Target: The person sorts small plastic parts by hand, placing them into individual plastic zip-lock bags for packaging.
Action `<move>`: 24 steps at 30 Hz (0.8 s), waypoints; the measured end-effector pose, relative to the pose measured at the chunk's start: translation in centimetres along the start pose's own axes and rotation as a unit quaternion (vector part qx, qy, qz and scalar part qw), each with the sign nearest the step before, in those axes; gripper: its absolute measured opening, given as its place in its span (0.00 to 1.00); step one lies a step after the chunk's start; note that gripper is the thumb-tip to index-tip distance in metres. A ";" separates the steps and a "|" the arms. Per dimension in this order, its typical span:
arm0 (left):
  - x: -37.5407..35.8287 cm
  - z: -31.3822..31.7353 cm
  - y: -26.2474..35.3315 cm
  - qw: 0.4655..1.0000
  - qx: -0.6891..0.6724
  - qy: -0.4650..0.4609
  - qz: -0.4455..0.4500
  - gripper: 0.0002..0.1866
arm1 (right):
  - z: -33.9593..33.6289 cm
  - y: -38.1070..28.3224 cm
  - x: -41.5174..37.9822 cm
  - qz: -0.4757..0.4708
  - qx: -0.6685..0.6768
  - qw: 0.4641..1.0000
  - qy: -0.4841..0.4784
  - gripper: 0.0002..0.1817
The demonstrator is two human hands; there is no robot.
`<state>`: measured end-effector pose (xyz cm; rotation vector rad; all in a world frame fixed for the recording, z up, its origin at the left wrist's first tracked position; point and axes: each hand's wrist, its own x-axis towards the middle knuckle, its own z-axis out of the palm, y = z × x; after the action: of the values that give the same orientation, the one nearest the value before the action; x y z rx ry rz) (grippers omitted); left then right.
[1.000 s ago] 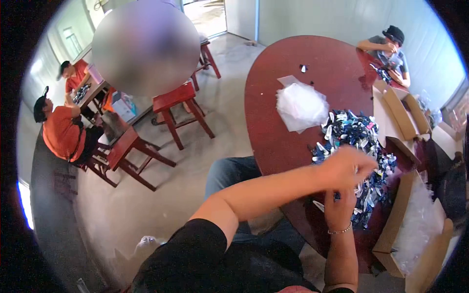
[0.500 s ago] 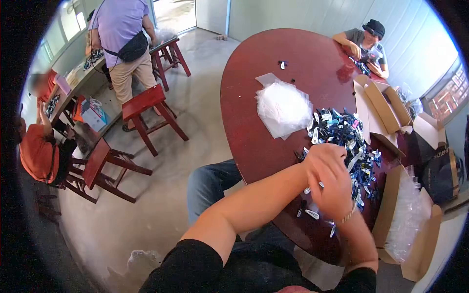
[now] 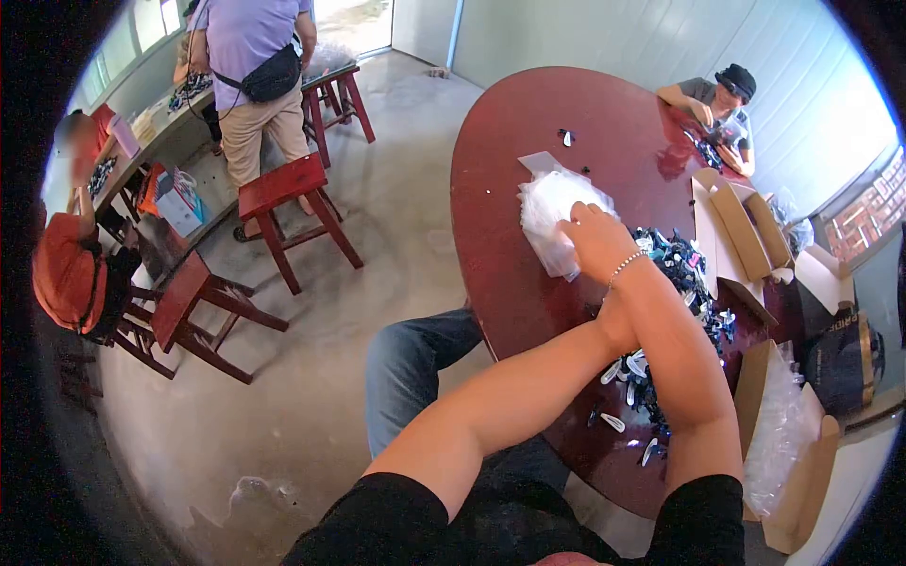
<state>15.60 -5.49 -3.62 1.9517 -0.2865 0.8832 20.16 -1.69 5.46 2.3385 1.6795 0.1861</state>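
Observation:
My right hand (image 3: 596, 241) is over the stack of clear plastic bags (image 3: 545, 209), its bent fingers apart and their tips touching the upper bags. A beaded bracelet (image 3: 627, 267) circles that wrist. My right forearm crosses above my left hand (image 3: 618, 325), which is at the near left side of the pile of snap hair clips (image 3: 672, 253). The left fingers are hidden under the right forearm, so whatever they hold does not show. The clips are mostly dark blue, black and white, and my right arm covers part of the pile. A few loose clips (image 3: 612, 423) lie near the table's edge.
The dark red table (image 3: 500, 123) has open cardboard boxes (image 3: 750, 226) along its right side. A box of clear plastic packaging (image 3: 779, 434) stands near my right arm. One person (image 3: 727, 113) sits across the table. Wooden stools (image 3: 283, 184) and other people are to the left.
My right hand has moved from above the clips, forward and left onto the plastic bags. My left hand stays near the clips, now beneath my right forearm. The view has shifted slightly.

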 end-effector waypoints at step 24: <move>1.2 -2.7 3.2 0.999 0.021 -0.039 -0.015 0.12 | -3.5 2.6 -6.7 0.190 0.468 0.825 0.255 0.08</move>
<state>13.53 -4.71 0.16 2.0280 -0.2845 0.8007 19.44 -8.32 9.87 3.6441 1.7218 0.0512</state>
